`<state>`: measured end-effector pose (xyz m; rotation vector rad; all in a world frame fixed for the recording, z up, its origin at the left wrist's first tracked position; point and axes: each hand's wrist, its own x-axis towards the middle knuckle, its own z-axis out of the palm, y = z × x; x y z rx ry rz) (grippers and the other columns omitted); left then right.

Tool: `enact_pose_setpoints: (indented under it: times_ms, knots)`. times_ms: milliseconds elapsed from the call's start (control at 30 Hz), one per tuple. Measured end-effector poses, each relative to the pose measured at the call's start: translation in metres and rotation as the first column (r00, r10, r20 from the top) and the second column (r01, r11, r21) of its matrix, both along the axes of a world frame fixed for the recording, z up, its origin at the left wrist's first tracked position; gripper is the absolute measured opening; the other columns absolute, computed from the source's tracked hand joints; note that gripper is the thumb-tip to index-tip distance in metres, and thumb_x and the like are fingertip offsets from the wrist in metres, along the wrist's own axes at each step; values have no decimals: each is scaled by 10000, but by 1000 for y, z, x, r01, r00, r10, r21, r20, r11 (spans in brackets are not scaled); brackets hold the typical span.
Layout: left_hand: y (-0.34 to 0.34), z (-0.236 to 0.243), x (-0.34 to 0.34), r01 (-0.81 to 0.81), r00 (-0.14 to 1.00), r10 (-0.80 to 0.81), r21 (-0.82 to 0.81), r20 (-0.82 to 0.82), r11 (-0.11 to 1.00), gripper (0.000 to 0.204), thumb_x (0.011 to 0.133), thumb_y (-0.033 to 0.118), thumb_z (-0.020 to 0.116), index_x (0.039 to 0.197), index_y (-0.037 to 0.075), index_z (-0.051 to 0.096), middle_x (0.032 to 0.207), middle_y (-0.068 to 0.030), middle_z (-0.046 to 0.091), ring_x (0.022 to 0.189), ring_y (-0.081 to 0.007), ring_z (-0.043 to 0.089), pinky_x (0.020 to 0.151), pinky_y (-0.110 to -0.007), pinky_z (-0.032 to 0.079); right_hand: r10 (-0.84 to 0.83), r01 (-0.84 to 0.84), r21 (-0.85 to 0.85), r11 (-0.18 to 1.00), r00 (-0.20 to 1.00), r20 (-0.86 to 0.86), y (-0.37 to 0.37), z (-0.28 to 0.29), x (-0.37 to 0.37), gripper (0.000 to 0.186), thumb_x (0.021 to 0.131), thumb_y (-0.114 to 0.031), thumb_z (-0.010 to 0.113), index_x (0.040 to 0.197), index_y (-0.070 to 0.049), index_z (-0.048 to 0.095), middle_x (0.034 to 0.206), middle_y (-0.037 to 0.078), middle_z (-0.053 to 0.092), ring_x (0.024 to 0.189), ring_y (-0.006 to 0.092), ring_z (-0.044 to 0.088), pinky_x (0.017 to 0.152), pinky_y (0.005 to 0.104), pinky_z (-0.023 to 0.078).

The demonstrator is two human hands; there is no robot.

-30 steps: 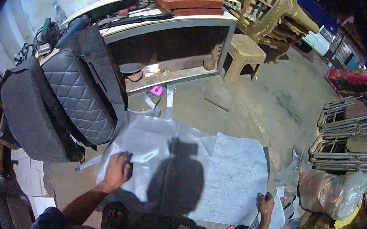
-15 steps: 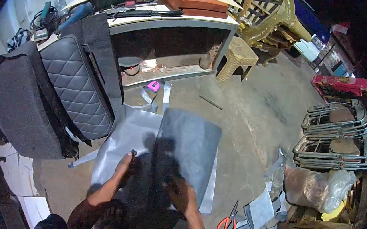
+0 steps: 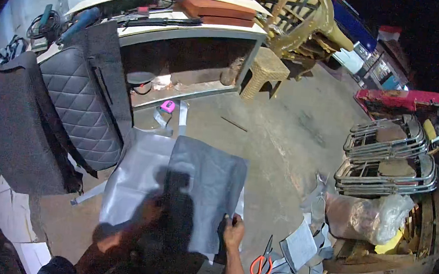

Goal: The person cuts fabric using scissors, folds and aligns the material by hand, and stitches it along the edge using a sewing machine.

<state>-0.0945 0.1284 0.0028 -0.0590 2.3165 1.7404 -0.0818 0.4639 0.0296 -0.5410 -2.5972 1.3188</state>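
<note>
A dark grey sheet of leather-like material (image 3: 209, 181) lies over a larger silvery-grey sheet (image 3: 129, 178) on the floor in front of me. My right hand (image 3: 233, 232) is closed at the dark sheet's right edge, thumb and fingers pinching its border. Over the silvery sheet, to the left of the dark one, my left hand (image 3: 151, 210) is in deep shadow, and its fingers are hard to make out. My own shadow darkens the middle of both sheets. Orange-handled scissors (image 3: 261, 264) lie on the floor to the right of my right hand.
A pink tape measure (image 3: 167, 106) and grey strips lie beyond the sheets. Quilted black seat cushions (image 3: 75, 106) lean at left against a white-topped bench (image 3: 215, 28). Fabric scraps (image 3: 299, 241), a plastic-wrapped bundle (image 3: 361, 216) and folded metal frames (image 3: 387, 173) stand at right.
My right hand has moved from over the dark sheet to its right edge and closed there. My left hand has moved lower, into shadow. The view has shifted slightly.
</note>
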Motion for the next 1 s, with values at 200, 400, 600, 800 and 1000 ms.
enact_pose_setpoints:
  times_ms: [200,400,600,800,1000]
  knots:
    - [-25,21,25,-83,987,110,-215,119,973,359,842,291,744,1065,12,704,956,-163,743,885,-328,705,802,-433,537,-60,86,-157,984,985,164,7,-10,-5,300,864,-251,753,1014,-2,680,814,91,684,748,192,624,738,353,508]
    - [-17,-13,39,-293,955,289,-397,-73,869,394,886,362,703,1098,30,695,1012,-214,719,948,-414,688,807,-481,540,-33,87,-213,973,969,245,3,-15,4,353,869,-256,748,1089,14,692,872,143,719,784,263,670,764,394,533]
    - [-2,-20,31,-146,980,195,-493,49,858,501,918,358,644,1278,14,588,1027,-271,690,960,-470,666,828,-550,532,-42,62,-143,988,989,140,-5,-4,3,143,885,-96,728,910,21,649,716,28,625,599,119,542,557,297,444]
    - [22,-68,-42,-310,933,0,-804,-360,508,441,919,394,628,1101,-6,653,976,-270,693,929,-488,657,784,-566,524,-25,32,-56,998,993,116,25,-37,4,213,873,-143,738,900,38,629,722,65,636,642,167,572,640,347,486]
    - [-35,-76,-176,-452,804,76,-522,-590,724,427,854,454,677,862,29,714,860,-226,695,867,-413,676,721,-543,519,96,-96,-24,995,995,36,2,-30,1,282,872,-204,751,1012,18,649,861,96,652,775,209,572,751,363,491]
